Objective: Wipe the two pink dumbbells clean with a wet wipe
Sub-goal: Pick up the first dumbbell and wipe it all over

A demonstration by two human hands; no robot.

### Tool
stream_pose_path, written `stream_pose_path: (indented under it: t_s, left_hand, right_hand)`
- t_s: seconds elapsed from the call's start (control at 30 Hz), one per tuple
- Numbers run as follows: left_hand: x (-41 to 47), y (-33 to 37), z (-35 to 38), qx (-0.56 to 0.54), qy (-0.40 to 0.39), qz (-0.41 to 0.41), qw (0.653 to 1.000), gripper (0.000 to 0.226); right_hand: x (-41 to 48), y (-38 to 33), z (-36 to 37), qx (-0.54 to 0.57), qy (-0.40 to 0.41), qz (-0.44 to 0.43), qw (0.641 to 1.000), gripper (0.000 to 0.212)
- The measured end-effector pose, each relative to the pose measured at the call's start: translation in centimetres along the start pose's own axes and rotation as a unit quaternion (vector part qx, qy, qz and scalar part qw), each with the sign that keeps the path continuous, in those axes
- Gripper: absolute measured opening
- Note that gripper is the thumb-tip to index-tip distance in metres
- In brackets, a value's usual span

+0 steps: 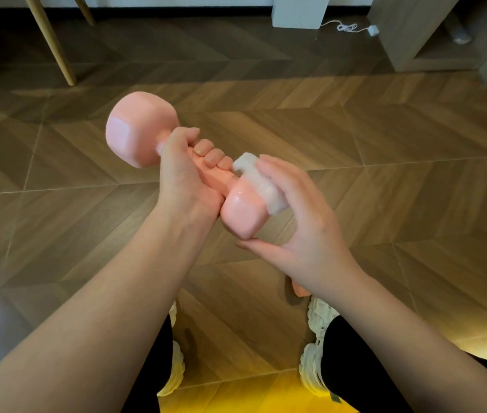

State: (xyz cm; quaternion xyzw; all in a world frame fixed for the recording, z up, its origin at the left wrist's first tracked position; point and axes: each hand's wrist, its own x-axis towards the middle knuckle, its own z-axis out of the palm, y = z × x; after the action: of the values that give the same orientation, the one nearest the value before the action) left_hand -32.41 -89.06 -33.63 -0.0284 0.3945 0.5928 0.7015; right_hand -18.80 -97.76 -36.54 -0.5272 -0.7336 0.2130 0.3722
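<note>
- Left hand (185, 177) wraps tight around the handle of the pink dumbbell (138, 135), fingers curled right round, holding it up in the air, tilted: one head up and away to the left, the other low and near.
- Right hand (304, 231) cups that near head, fingers bent over the wet wipe (261, 181) and pressing it onto the head's far side, thumb under the bottom edge.
- That wipe's bunched up, one end poking out beside the left fingertips.
- Down on the wooden floor (385, 144), the second pink dumbbell (298, 289) shows only a sliver past the right wrist.
- Below, white shoes (313, 362) stand apart; far back, chair legs (57, 46) and a white cable (346, 26).
</note>
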Motion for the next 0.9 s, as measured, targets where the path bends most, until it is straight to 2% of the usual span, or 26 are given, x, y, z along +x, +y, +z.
stream_pose_path:
  t_s: [0.07,0.13,0.23,0.3,0.33,0.4,0.43,0.5,0.53,0.6,0.73,0.8,0.9]
  left_hand:
    - [0.1,0.1,-0.1,-0.003,0.007,-0.003,1.000,0.035]
    - [0.2,0.2,-0.3,-0.006,0.011,-0.007,1.000,0.035]
    - [0.3,0.2,-0.3,-0.012,0.011,-0.007,1.000,0.037]
    - [0.3,0.2,-0.1,-0.014,0.005,-0.003,1.000,0.037]
    - [0.2,0.2,-0.1,-0.012,0.003,-0.002,1.000,0.037]
    - [0.1,0.3,0.1,-0.007,-0.003,-0.007,1.000,0.036]
    - [-0.1,0.3,0.1,-0.007,-0.006,-0.010,1.000,0.035]
    - [-0.1,0.3,0.0,-0.010,-0.010,-0.010,1.000,0.034]
    - [-0.1,0.4,0.0,-0.009,-0.012,-0.011,1.000,0.034]
    - [-0.1,0.8,-0.1,0.007,-0.018,-0.018,1.000,0.033]
    - [-0.3,1.3,-0.2,0.123,-0.049,-0.007,0.991,0.029]
    - [-0.5,1.2,-0.5,0.186,-0.065,0.009,0.980,0.027]
    - [-0.9,1.0,-0.8,0.255,-0.084,0.026,0.963,0.029]
  right_hand:
    - [0.1,-0.2,-0.1,0.071,-0.018,0.085,0.994,0.092]
    - [0.0,-0.3,0.0,0.094,-0.029,0.105,0.990,0.092]
    - [-0.1,-0.5,0.0,0.008,0.002,-0.007,1.000,0.082]
    - [-0.1,-0.2,0.0,-0.070,0.019,-0.095,0.993,0.071]
    - [-0.1,0.0,0.0,-0.084,0.025,-0.112,0.990,0.069]
    - [-0.1,0.0,-0.1,-0.049,0.018,-0.063,0.997,0.074]
    - [0.0,-0.1,-0.1,0.000,0.003,0.003,1.000,0.081]
    - [0.1,-0.2,-0.1,0.137,-0.039,0.123,0.982,0.088]
    - [0.1,0.1,0.1,0.200,-0.056,0.150,0.967,0.088]
    - [0.0,0.5,0.0,0.237,-0.067,0.165,0.955,0.082]
    - [0.1,0.1,-0.8,0.145,-0.065,0.111,0.981,0.069]
    - [-0.2,0.3,-0.9,0.070,-0.050,0.036,0.996,0.064]
    - [-0.7,0.6,0.0,0.003,-0.043,-0.046,0.998,0.057]
